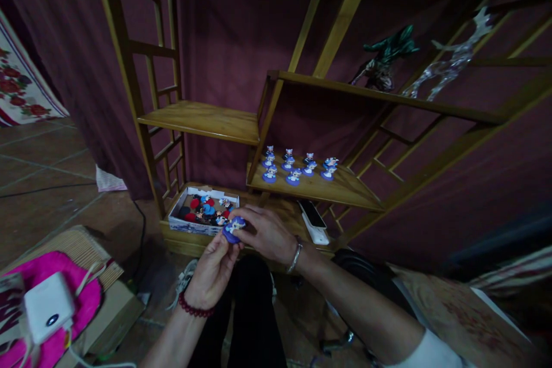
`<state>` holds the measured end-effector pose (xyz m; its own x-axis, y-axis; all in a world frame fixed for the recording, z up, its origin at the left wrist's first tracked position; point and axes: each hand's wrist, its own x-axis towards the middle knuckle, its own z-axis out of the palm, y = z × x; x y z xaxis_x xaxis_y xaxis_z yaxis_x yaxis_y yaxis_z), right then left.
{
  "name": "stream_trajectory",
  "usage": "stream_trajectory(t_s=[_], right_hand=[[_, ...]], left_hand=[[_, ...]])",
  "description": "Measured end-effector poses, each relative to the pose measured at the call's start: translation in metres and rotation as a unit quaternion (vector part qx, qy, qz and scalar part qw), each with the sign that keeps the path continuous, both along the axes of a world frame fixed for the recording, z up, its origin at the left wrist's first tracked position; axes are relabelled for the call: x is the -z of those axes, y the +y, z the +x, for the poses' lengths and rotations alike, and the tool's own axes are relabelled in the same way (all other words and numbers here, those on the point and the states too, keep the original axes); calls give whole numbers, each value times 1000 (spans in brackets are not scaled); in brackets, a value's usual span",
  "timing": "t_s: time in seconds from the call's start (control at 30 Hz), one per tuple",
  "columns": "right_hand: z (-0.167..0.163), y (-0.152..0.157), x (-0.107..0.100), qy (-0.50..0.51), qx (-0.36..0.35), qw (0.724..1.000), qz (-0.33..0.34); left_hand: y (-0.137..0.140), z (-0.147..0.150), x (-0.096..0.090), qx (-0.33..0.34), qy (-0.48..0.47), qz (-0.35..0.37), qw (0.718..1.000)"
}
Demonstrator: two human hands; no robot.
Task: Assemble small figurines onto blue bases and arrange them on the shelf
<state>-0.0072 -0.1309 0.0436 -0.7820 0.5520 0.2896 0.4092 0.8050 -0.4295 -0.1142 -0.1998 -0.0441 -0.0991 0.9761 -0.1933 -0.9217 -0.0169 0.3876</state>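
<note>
Between my two hands is a small figurine [234, 229] with purple hair, a white body and a round purple base. The fingers of my left hand [212, 271] pinch its base from below. My right hand [264, 233] grips its upper right side. Just behind my hands, a white cardboard box [181, 221] holds several jumbled figurines [208, 208] in red, blue and black. To the right, similar purple-based figurines [294, 176] stand upright in rows on a wooden shelf [345, 187].
A white device with a black screen [313, 219] lies on the lowest board. Above stand a green ornament [386, 57] and a clear deer figure [455, 57]. A higher shelf [202, 121] is at left. A white power bank [49, 306] rests on pink cloth [88, 290].
</note>
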Motion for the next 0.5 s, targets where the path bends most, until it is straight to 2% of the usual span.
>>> stream_trajectory(t_s=[0.2, 0.37, 0.5], right_hand=[[-1, 0, 3, 11, 25, 999, -19], [-1, -3, 5, 8, 51, 999, -6], [6, -6, 8, 15, 45, 999, -8]], left_hand=[[2, 0, 3, -1, 19, 29, 999], [3, -1, 6, 7, 47, 29, 998], [4, 1, 9, 13, 72, 32, 997]])
